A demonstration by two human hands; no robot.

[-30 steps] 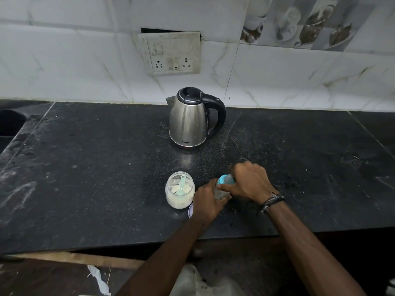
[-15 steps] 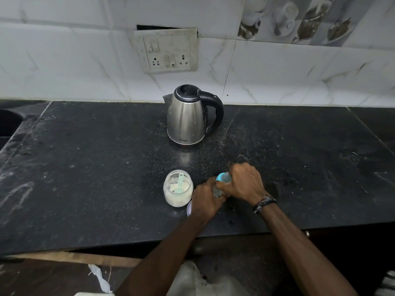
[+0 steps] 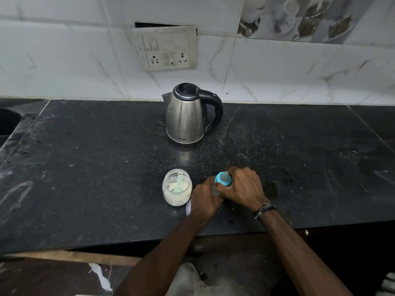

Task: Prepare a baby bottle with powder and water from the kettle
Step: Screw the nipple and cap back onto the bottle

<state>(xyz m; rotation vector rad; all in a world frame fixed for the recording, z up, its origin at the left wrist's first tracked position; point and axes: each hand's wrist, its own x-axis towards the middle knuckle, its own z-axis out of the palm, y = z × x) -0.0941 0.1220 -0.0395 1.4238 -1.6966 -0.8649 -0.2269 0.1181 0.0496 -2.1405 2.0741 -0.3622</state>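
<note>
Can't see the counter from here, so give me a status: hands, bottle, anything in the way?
Left hand grips bottle body, right hand grips blue cap. Bottle upright on counter. Open powder jar beside left hand, kettle behind; nothing in the way.

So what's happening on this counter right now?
A person is working on a baby bottle at the front of the black counter. The left hand holds its body while the right hand grips the blue teat cap. Beside it stands an open jar of powder with a scoop inside. The steel kettle sits further back, untouched.
</note>
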